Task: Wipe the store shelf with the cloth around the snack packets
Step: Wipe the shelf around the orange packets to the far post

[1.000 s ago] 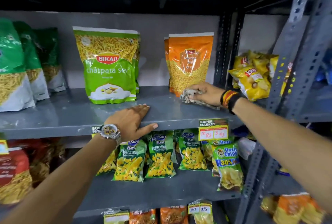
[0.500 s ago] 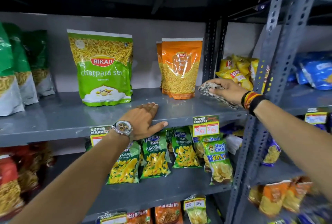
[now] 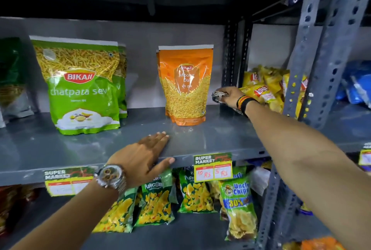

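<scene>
Nearest us, the left hand (image 3: 140, 157) lies flat on the front lip of the grey shelf (image 3: 210, 137), fingers released and spread on the metal, thumb hooked over the edge above a price tag (image 3: 212, 167). It grasps nothing; we read it as a brace.

Farther in and to the right, the right hand (image 3: 230, 97) reaches deep to the shelf's far right corner, fingers clenched on the cloth (image 3: 219, 95). The cloth is a small crumpled wad, grey-white and mottled, mostly hidden under the hand; whether it presses the shelf or the rear upright we cannot tell.

The relation that matters: the orange packet (image 3: 186, 87) stands upright just left of the cloth, with a narrow gap between. The shelf's long axis runs left to right, so unwiped surface lies leftward, behind and around that packet. The right hand is the nearer one to it.

Farther left stands the green packet (image 3: 80, 87), upright, well apart. Yellow chip bags (image 3: 263, 85) crowd just right of the wrist.
</scene>
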The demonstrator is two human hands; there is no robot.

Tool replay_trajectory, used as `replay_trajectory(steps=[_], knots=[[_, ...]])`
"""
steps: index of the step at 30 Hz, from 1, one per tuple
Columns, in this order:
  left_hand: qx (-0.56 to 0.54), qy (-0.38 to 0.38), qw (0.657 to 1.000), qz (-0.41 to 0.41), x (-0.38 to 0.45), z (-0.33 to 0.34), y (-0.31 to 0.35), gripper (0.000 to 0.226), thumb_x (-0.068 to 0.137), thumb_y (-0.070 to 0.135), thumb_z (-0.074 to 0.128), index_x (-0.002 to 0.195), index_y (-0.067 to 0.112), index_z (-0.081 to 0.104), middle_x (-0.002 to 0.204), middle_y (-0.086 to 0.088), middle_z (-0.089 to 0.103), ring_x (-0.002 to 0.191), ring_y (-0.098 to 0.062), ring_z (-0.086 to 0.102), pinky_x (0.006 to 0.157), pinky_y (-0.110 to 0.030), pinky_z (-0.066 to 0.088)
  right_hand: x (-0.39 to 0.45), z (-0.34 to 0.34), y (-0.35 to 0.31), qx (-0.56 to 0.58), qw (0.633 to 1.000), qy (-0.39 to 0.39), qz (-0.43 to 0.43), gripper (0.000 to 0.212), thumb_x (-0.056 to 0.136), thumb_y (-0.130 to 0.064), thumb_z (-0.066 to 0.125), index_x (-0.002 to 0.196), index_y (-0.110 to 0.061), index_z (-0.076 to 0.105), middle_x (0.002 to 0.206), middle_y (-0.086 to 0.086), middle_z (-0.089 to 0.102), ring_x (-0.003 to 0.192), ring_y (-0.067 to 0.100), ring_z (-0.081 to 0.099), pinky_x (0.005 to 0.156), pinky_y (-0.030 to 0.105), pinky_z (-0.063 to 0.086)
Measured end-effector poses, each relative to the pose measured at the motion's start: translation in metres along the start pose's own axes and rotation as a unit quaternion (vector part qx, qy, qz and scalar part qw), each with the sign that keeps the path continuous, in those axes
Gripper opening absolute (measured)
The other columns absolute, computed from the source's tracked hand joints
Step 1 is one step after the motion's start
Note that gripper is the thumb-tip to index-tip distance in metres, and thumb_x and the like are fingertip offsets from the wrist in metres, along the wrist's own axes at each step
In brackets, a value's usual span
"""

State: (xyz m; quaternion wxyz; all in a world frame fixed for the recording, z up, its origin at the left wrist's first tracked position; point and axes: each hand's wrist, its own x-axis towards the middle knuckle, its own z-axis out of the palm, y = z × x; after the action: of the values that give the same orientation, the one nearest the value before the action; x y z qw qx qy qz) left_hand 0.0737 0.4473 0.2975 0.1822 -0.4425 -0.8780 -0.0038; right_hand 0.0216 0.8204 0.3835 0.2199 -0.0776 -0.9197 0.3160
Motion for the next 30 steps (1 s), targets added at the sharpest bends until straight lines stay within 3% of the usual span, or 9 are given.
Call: replay_trajectory(steps=[2,4,8,14,17,21,24,28,30], knots=[[0.001,0.004,1.000,0.002,-0.001,0.001,-0.001,0.079,0.098,0.068,0.018,0.159,0.017,0.018,0.164,-0.003,0.026,0.149,-0.016,0.028,0.116,-0.025,0.008,0.022,0.008,0.014,0.003,1.000,0.008,-0.003,0.026,0.091,-0.007,0.057,0.115,-0.010,0.068,0.113,0.005,0.067,0.109,0.018,0.059,0.098,0.027,0.047],[0.007,0.020,1.000,0.003,-0.002,0.002,-0.002,0.081,0.098,0.069,0.018,0.157,0.015,0.026,0.161,-0.003,0.032,0.146,-0.016,0.033,0.117,-0.028,0.011,0.041,0.017,0.023,-0.008,1.000,0.005,-0.005,0.026,0.092,-0.005,0.055,0.113,-0.004,0.069,0.117,0.013,0.068,0.110,0.022,0.061,0.095,0.029,0.048],[0.007,0.020,1.000,-0.005,-0.002,0.003,-0.003,0.080,0.098,0.070,0.018,0.157,0.018,0.026,0.161,0.000,0.033,0.145,-0.014,0.034,0.116,-0.030,0.016,0.055,0.034,0.030,-0.105,0.989,-0.105,0.004,0.035,0.094,-0.013,0.058,0.127,-0.003,0.059,0.137,0.014,0.056,0.126,0.029,0.052,0.109,0.034,0.039],[-0.002,0.008,1.000,0.002,-0.002,0.001,-0.002,0.083,0.096,0.072,0.012,0.159,0.020,0.017,0.164,0.002,0.022,0.149,-0.013,0.025,0.117,-0.025,0.009,0.037,0.026,0.020,-0.127,0.980,-0.152,0.002,0.041,0.089,-0.033,0.062,0.130,-0.026,0.058,0.139,-0.001,0.056,0.127,0.024,0.051,0.109,0.031,0.038],[-0.009,0.005,1.000,0.007,-0.004,-0.002,0.002,0.085,0.094,0.072,0.011,0.159,0.018,0.017,0.165,0.000,0.022,0.150,-0.013,0.024,0.116,-0.021,0.007,0.001,0.012,0.009,-0.103,0.981,-0.163,0.021,0.042,0.090,-0.027,0.063,0.132,-0.024,0.056,0.132,-0.002,0.057,0.118,0.015,0.051,0.099,0.022,0.036],[-0.015,-0.009,1.000,0.012,-0.002,-0.006,0.004,0.093,0.087,0.074,0.003,0.159,0.017,0.017,0.165,-0.002,0.022,0.151,-0.015,0.023,0.117,-0.022,0.010,-0.059,0.002,-0.006,-0.071,0.989,-0.127,0.017,0.037,0.091,-0.021,0.062,0.128,-0.019,0.059,0.128,0.003,0.061,0.119,0.018,0.053,0.096,0.024,0.040],[-0.010,-0.023,1.000,0.017,0.001,-0.006,0.000,0.104,0.081,0.080,-0.006,0.159,0.015,0.016,0.166,-0.004,0.021,0.150,-0.017,0.023,0.121,-0.030,0.017,-0.109,0.001,-0.025,-0.032,0.994,-0.103,0.004,0.035,0.092,-0.018,0.061,0.127,-0.016,0.060,0.120,0.001,0.062,0.112,0.011,0.055,0.076,0.009,0.043],[0.000,-0.032,0.999,0.033,0.000,-0.012,-0.010,0.111,0.076,0.086,-0.010,0.159,0.016,0.015,0.165,-0.005,0.023,0.149,-0.019,0.029,0.120,-0.033,0.025,-0.153,-0.004,-0.060,-0.003,0.985,-0.174,-0.001,0.037,0.092,-0.019,0.059,0.130,-0.018,0.058,0.121,-0.007,0.057,0.115,0.007,0.050,0.095,0.020,0.035],[0.002,-0.022,0.999,0.040,-0.004,-0.018,-0.014,0.115,0.074,0.088,-0.011,0.159,0.016,0.017,0.165,-0.004,0.024,0.147,-0.019,0.031,0.118,-0.032,0.025,-0.154,-0.014,-0.074,-0.006,0.993,-0.122,0.001,0.041,0.093,-0.016,0.058,0.134,-0.012,0.053,0.133,0.000,0.055,0.123,0.011,0.047,0.098,0.019,0.032]])
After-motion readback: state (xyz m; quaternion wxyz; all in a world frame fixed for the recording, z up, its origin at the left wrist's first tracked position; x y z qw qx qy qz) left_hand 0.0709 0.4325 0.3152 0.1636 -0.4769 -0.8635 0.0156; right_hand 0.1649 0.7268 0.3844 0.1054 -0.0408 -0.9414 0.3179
